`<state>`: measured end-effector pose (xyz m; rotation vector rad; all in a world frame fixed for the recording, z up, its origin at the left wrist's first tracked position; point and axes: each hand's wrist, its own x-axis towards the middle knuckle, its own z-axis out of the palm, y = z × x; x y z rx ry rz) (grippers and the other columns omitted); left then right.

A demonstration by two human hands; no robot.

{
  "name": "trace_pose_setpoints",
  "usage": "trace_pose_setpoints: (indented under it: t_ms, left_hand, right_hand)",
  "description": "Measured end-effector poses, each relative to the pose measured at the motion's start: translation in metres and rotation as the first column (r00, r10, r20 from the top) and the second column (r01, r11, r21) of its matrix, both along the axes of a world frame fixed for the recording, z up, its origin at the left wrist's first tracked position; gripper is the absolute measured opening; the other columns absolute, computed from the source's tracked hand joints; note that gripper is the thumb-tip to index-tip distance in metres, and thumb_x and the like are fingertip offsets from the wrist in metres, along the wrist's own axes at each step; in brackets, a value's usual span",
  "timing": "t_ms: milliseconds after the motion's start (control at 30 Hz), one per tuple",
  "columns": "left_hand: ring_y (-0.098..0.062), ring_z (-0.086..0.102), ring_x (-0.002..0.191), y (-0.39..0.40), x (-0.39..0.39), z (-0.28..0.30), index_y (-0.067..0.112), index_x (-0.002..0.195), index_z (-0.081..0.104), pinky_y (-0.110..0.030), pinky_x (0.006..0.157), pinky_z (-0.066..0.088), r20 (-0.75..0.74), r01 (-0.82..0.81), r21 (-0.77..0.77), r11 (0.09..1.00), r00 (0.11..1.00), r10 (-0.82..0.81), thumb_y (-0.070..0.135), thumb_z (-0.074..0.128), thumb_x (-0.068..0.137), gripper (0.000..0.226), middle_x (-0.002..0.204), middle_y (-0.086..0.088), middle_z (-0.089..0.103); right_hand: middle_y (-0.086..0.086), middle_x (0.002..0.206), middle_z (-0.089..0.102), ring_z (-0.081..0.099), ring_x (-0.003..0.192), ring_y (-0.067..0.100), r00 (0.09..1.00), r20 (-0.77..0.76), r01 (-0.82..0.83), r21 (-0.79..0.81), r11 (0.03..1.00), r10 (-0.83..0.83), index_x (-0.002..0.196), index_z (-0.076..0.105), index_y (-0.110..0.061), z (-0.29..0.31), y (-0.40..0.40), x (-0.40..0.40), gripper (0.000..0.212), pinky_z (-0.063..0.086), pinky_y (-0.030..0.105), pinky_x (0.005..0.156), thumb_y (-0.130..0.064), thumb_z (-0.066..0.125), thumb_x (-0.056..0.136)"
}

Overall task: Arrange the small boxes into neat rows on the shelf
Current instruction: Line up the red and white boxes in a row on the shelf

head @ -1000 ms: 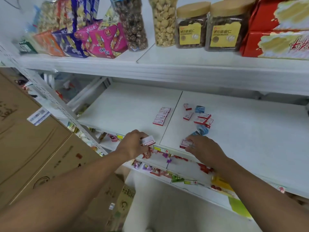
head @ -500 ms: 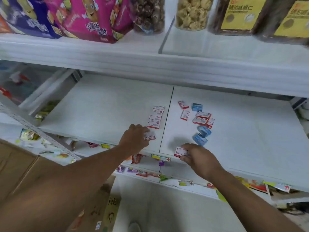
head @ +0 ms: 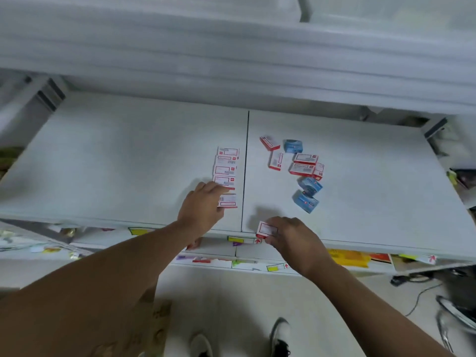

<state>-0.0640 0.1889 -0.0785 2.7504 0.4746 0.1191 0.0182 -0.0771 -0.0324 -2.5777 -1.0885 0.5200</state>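
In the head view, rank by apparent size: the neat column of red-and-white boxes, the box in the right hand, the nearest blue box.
1. Column of red-and-white boxes, clearly largest.
2. Nearest blue box and box in the right hand look alike; fingers partly hide the latter, so unranked.

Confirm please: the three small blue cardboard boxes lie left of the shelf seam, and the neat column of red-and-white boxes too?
Not quite. In the head view the three small blue cardboard boxes lie right of the shelf seam; only the neat column of red-and-white boxes lies left.
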Motion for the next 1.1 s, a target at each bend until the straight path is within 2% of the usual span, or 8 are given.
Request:
trace_pose_setpoints:
  t_ms: [267, 500, 667, 867, 933, 1000, 1033, 1100]
  left_hand:
    - [-0.02, 0.054, 0.125, -0.003, -0.059, 0.012, 0.027, 0.136, 0.064, -0.039, 0.102, 0.054, 0.081, -0.213, -0.04, 0.976, 0.973, 0.216, 0.028, 0.074, 0.093, 0.044, 0.14, 0.002, 0.059]
    - [-0.015, 0.052, 0.121, -0.013, -0.105, 0.005, 0.026, 0.126, 0.067, -0.035, 0.099, 0.054, 0.113, -0.287, -0.095, 0.953, 0.948, 0.296, 0.021, 0.072, 0.092, 0.035, 0.137, 0.005, 0.059]
    - [-0.016, 0.052, 0.122, -0.024, -0.118, -0.009, 0.023, 0.131, 0.065, -0.036, 0.103, 0.054, 0.12, -0.315, -0.168, 0.934, 0.934, 0.336, 0.021, 0.069, 0.096, 0.035, 0.139, 0.003, 0.058]
    - [-0.014, 0.052, 0.118, -0.03, -0.119, -0.017, 0.023, 0.129, 0.065, -0.026, 0.097, 0.049, 0.151, -0.244, -0.117, 0.963, 0.954, 0.26, 0.019, 0.067, 0.096, 0.033, 0.133, 0.003, 0.059]
    - [-0.014, 0.053, 0.118, -0.034, -0.115, -0.016, 0.023, 0.128, 0.065, -0.025, 0.098, 0.049, 0.165, -0.221, -0.116, 0.968, 0.957, 0.238, 0.018, 0.067, 0.095, 0.033, 0.133, 0.004, 0.06]
    - [-0.012, 0.053, 0.12, -0.041, -0.106, -0.011, 0.024, 0.13, 0.065, -0.02, 0.097, 0.046, 0.162, -0.272, -0.231, 0.934, 0.936, 0.313, 0.018, 0.067, 0.096, 0.035, 0.134, 0.007, 0.059]
    - [-0.011, 0.054, 0.12, -0.044, -0.1, -0.01, 0.025, 0.132, 0.064, -0.018, 0.096, 0.046, 0.154, -0.325, -0.34, 0.883, 0.906, 0.393, 0.018, 0.067, 0.097, 0.036, 0.134, 0.009, 0.058]
    - [-0.014, 0.059, 0.12, -0.048, -0.085, -0.007, 0.029, 0.134, 0.061, -0.028, 0.096, 0.056, 0.088, -0.413, -0.618, 0.669, 0.81, 0.58, 0.019, 0.065, 0.1, 0.036, 0.131, 0.012, 0.059]
  right_hand:
    - [-0.002, 0.124, 0.07, 0.046, 0.122, 0.022, 0.984, 0.131, -0.124, 0.025, 0.992, 0.12, 0.135, 0.059, -0.025, 0.009, 0.049, 0.006, 0.037, 0.05, 0.038, 0.096, -0.04, 0.058, 0.102]
    - [-0.003, 0.144, 0.056, 0.044, 0.13, 0.019, 0.971, 0.035, -0.238, 0.093, 0.967, 0.235, 0.148, 0.054, -0.022, -0.014, 0.092, -0.002, 0.05, 0.046, 0.04, 0.113, -0.039, 0.062, 0.102]
    - [-0.002, 0.137, 0.041, 0.041, 0.128, 0.018, 0.969, 0.091, -0.238, 0.119, 0.964, 0.228, 0.143, 0.055, -0.016, -0.045, 0.105, -0.005, 0.047, 0.052, 0.034, 0.109, -0.033, 0.067, 0.101]
    - [-0.001, 0.132, 0.053, 0.047, 0.123, 0.019, 0.953, 0.219, -0.243, 0.143, 0.959, 0.209, 0.143, 0.059, -0.02, -0.055, 0.106, -0.005, 0.052, 0.058, 0.035, 0.097, -0.042, 0.07, 0.097]
    - [-0.006, 0.132, 0.053, 0.047, 0.123, 0.014, 0.981, 0.157, -0.143, 0.202, 0.969, 0.112, 0.141, 0.06, -0.025, -0.053, 0.102, -0.008, 0.054, 0.055, 0.029, 0.097, -0.049, 0.071, 0.094]
    - [-0.013, 0.131, 0.052, 0.048, 0.121, 0.009, 0.996, 0.002, 0.083, 0.321, 0.944, -0.088, 0.138, 0.06, -0.03, -0.048, 0.094, -0.017, 0.049, 0.051, 0.023, 0.097, -0.056, 0.065, 0.096]
    - [-0.015, 0.13, 0.052, 0.051, 0.12, 0.008, 0.974, -0.104, 0.225, 0.391, 0.892, -0.2, 0.137, 0.058, -0.031, -0.044, 0.09, -0.023, 0.046, 0.054, 0.025, 0.098, -0.056, 0.059, 0.099]
    - [-0.021, 0.13, 0.05, 0.056, 0.117, -0.001, 0.862, -0.387, 0.489, 0.467, 0.737, -0.328, 0.139, 0.051, -0.035, -0.032, 0.085, -0.036, 0.037, 0.058, 0.025, 0.095, -0.05, 0.049, 0.106]
